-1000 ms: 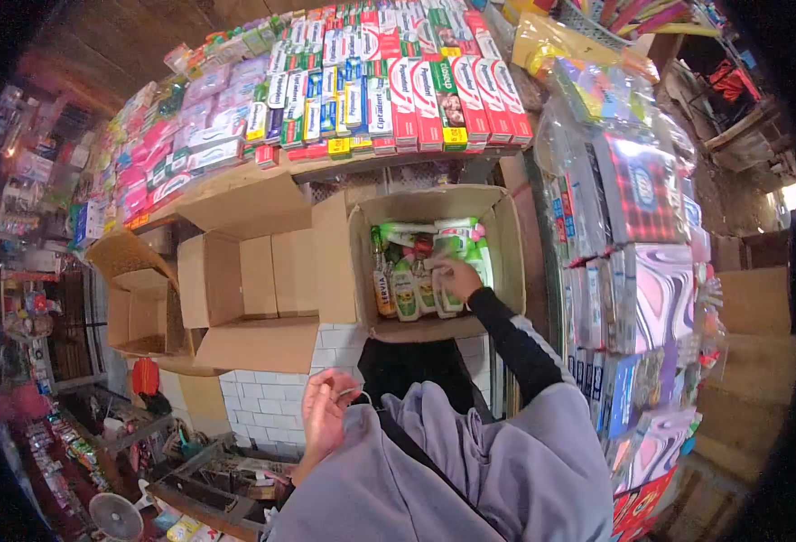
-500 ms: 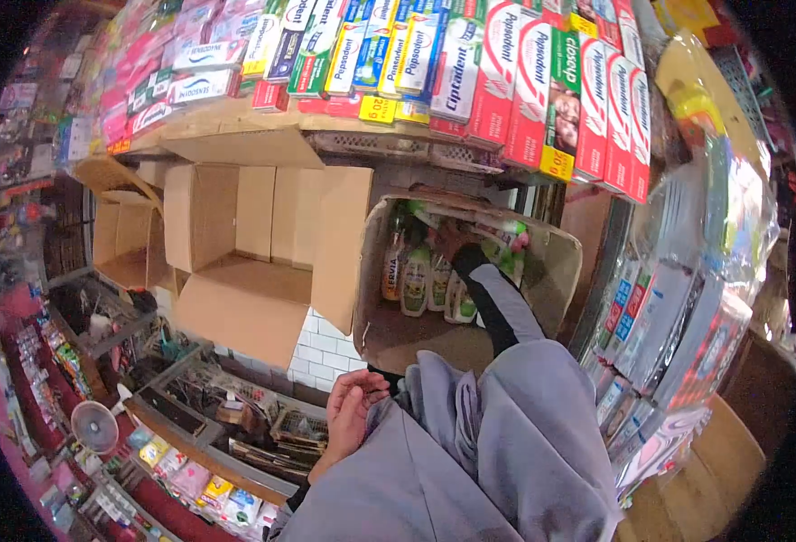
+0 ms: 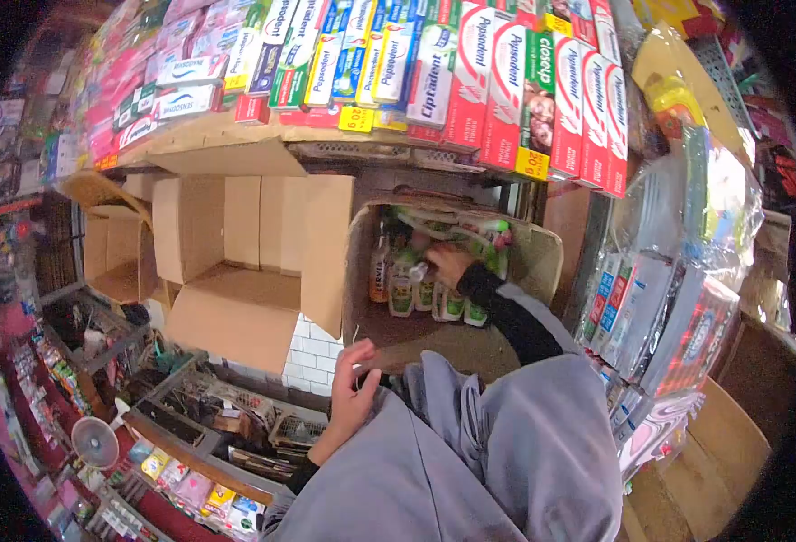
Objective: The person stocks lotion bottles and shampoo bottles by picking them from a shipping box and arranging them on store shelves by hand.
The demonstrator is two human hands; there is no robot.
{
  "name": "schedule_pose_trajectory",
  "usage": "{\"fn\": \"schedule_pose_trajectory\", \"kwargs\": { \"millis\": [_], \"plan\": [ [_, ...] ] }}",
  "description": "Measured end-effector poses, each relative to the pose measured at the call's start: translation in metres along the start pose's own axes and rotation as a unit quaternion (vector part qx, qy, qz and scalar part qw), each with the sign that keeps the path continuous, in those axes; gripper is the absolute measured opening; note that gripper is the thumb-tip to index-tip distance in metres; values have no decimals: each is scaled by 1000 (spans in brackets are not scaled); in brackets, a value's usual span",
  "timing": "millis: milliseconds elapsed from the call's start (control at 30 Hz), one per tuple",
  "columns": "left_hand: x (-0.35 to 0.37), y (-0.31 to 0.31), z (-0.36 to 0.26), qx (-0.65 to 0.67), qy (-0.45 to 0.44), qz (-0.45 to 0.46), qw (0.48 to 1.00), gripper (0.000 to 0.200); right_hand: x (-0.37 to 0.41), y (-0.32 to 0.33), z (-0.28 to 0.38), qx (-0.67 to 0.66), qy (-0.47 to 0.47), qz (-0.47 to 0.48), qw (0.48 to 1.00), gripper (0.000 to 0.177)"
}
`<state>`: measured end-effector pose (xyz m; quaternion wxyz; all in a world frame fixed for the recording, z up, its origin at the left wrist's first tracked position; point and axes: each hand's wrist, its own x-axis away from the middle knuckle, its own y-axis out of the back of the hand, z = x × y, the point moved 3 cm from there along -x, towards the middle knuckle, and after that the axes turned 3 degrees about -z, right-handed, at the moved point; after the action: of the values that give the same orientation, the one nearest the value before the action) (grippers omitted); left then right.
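Note:
My right hand (image 3: 453, 263) reaches into a cardboard box (image 3: 542, 257) holding several bottles. Its fingers are closed at a pale bottle (image 3: 418, 271), mostly hidden and blurred. Below it stand white-and-green bottles (image 3: 401, 298) in a row. An orange-labelled bottle (image 3: 379, 275) stands upright along the box's left wall. More green-capped bottles (image 3: 501, 237) are packed toward the back right, partly in shadow. Near the box's front left corner, my left hand (image 3: 353, 397) is raised above my lap, with thumb and fingers apart and nothing in it.
An open cardboard box (image 3: 235, 312) stands left of the bottle box, with a smaller carton (image 3: 118, 244) beyond. Toothpaste boxes (image 3: 470, 81) line the counter ahead. Plastic-wrapped packs (image 3: 651, 307) are stacked at right. A fan (image 3: 95, 443) and shelves (image 3: 226, 406) stand lower left.
My right hand has come from the back of the box toward the front, with a pale bottle now at its fingers. My left hand has lifted slightly and its fingers have spread.

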<state>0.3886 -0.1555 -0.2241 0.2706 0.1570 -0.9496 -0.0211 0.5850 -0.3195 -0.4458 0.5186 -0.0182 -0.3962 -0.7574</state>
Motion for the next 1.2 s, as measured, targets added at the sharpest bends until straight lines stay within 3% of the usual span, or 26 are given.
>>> {"fn": "schedule_pose_trajectory", "kwargs": {
  "millis": [67, 133, 167, 200, 233, 267, 400, 467, 533, 567, 600, 633, 667, 733, 800, 867, 933, 1067, 1133, 1200],
  "plan": [
    [-8, -5, -8, -39, -8, -32, 999, 58, 40, 29, 65, -50, 133, -186, 972, 36],
    [-17, -9, -15, -51, -30, -40, 997, 75, 57, 27, 108, -265, 220, -166, 924, 39],
    [-18, -9, -15, -44, -9, 4, 999, 75, 65, 29, 133, -316, 213, -135, 915, 41],
    [-20, -6, -17, -40, 12, 45, 998, 74, 75, 40, 169, -341, 221, -87, 910, 40],
    [-20, -3, -18, -34, 35, 83, 995, 73, 75, 33, 179, -362, 243, -112, 893, 39],
    [-19, 3, -10, 47, 93, 76, 992, 69, 72, 35, 184, -373, 263, -122, 881, 38],
    [-3, 16, 13, 162, 153, -9, 975, 57, 54, 55, 177, -359, 358, -69, 859, 39],
    [3, 16, 29, 208, 133, -44, 968, 52, 29, 48, 140, -366, 331, -120, 861, 47],
    [4, 12, 28, 231, 132, -27, 964, 50, -9, 7, 74, -216, 148, -138, 955, 51],
    [4, 12, 26, 242, 129, -21, 962, 49, -36, -40, 22, -343, 78, -145, 925, 53],
    [5, 11, 25, 255, 132, -14, 958, 50, -54, -52, 5, -305, 36, -114, 945, 55],
    [7, 10, 24, 267, 137, -6, 954, 50, -72, -62, -11, -263, -3, -79, 961, 57],
    [9, 7, 24, 279, 143, 4, 950, 50, -77, -40, -2, -49, -9, -11, 999, 59],
    [16, -2, 27, 334, 143, -4, 932, 50, -84, -31, 0, 48, -52, 41, 997, 60],
    [19, -1, 24, 321, 162, 5, 933, 53, -99, -53, -13, -192, -123, 13, 974, 60],
    [24, -1, 24, 290, 152, 12, 945, 54, -125, -114, -50, -417, -73, -25, 906, 64],
    [29, -3, 22, 297, 156, 20, 942, 57, -128, -117, -45, -488, -19, -42, 872, 69],
    [35, -3, 25, 319, 145, 22, 936, 60, -143, -147, -79, -390, 10, 12, 921, 73],
    [41, -3, 15, 330, 167, 7, 929, 61, -151, -149, -83, -218, -18, 97, 971, 73],
    [46, 0, 9, 324, 172, 0, 930, 61, -155, -144, -85, -104, -22, 151, 983, 69]
  ]
}}
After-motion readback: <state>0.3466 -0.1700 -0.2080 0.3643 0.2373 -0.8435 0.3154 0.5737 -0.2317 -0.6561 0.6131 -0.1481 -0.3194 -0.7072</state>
